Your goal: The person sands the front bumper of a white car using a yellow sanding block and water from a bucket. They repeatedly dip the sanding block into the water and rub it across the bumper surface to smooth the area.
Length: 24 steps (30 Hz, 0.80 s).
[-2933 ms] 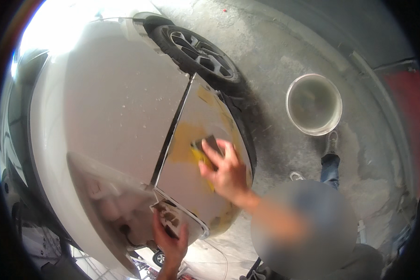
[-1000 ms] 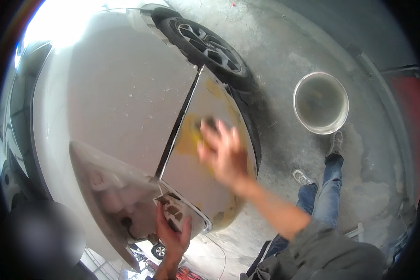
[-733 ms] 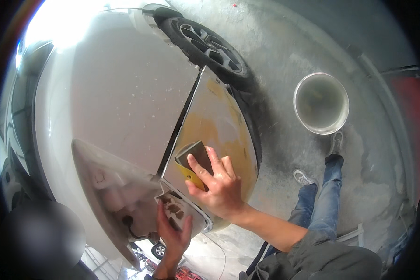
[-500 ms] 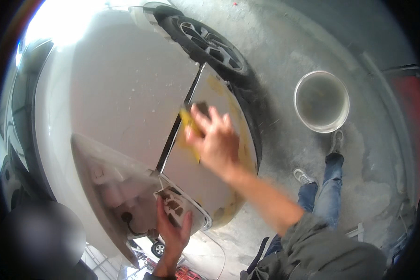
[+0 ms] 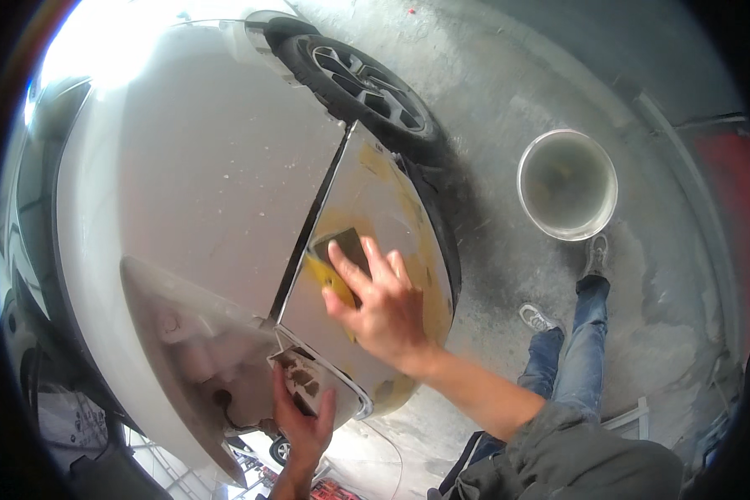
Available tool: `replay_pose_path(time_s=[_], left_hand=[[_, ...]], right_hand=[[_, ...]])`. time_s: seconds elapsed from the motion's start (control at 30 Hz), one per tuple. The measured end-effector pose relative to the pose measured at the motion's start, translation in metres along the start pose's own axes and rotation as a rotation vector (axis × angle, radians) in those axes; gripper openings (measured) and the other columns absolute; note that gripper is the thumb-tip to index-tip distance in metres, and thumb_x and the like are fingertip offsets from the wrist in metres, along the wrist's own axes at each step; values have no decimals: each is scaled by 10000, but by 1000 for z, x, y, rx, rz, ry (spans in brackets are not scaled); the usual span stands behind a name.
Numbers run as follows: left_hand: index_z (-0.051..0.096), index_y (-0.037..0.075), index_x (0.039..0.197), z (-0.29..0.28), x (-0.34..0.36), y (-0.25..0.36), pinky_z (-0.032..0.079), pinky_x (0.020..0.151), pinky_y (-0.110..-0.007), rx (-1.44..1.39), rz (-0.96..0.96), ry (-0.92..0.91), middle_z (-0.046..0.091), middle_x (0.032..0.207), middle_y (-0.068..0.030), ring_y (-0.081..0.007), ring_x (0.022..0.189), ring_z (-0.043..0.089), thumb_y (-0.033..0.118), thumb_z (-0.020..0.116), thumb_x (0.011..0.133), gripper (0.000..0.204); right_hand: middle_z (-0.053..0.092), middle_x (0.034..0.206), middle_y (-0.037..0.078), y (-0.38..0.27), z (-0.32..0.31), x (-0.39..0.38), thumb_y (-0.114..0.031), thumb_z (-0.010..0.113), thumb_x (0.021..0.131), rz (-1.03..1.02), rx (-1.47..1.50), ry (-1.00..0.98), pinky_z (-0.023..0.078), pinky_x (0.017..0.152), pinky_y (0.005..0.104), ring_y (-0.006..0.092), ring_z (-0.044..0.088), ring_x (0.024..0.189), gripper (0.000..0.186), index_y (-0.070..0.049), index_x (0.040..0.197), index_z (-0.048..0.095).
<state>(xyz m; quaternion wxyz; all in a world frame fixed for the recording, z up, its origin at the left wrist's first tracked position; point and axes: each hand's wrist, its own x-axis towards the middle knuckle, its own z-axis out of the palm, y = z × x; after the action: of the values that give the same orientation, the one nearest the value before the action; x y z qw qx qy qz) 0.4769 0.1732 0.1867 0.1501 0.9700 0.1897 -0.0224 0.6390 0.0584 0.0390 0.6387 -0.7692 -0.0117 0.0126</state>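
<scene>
The dark block [image 5: 352,241] with its yellow flap [image 5: 332,283] lies on the pale car panel [image 5: 311,315], lower than a moment ago, farther from the wheel [image 5: 371,87]; the stroke seems under way. The right hand's [image 5: 387,317] grip pinches it; the left hand's [image 5: 305,429] fingers spread about a stained piece [image 5: 300,375], pinch unclear.

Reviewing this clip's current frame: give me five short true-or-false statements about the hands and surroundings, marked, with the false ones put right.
1. The right hand holds a dark block and a yellow sheet. True.
2. The round container stands on the car. False: the round container stands on the floor.
3. Yellowish patches show on the pale panel. True.
4. The left hand is on the wheel. False: the left hand is at a light piece with brown patches, well away from the wheel.
5. The right forearm is bare. True.
</scene>
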Motion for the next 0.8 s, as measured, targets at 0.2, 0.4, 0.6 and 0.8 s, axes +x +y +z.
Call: replay_pose_path(time_s=[0.2,0.4,0.6,0.8], left_hand=[[266,-128,1548,7,7,5,467,1064,-404,-42,82,6,549,1365,-265,-303,1230,589,152,808,851,926],[240,-118,1562,0,1,5,470,1062,-399,5,15,-26,548,1378,-273,-304,1244,585,138,802,857,937],[227,-116,1569,3,6,5,474,1063,-397,27,80,-24,535,1394,-271,-300,1246,584,122,793,861,937],[174,-52,1624,-4,-3,3,375,1168,-408,6,-39,-75,368,1597,-231,-315,1414,456,163,756,908,948]], right_hand=[[647,1334,230,33,7,86,-401,737,894,105,58,-3,589,825,464,386,644,1041,533,-212,1390,685],[618,1384,252,-17,-12,-39,-408,784,849,-131,103,-13,612,839,464,377,646,941,597,-268,1418,669],[657,1292,195,45,7,77,-452,685,945,219,55,-72,572,830,465,363,619,1036,514,-181,1381,686],[659,1291,224,11,-8,-32,-413,736,901,11,60,-9,589,835,470,396,637,1057,524,-207,1381,693]])
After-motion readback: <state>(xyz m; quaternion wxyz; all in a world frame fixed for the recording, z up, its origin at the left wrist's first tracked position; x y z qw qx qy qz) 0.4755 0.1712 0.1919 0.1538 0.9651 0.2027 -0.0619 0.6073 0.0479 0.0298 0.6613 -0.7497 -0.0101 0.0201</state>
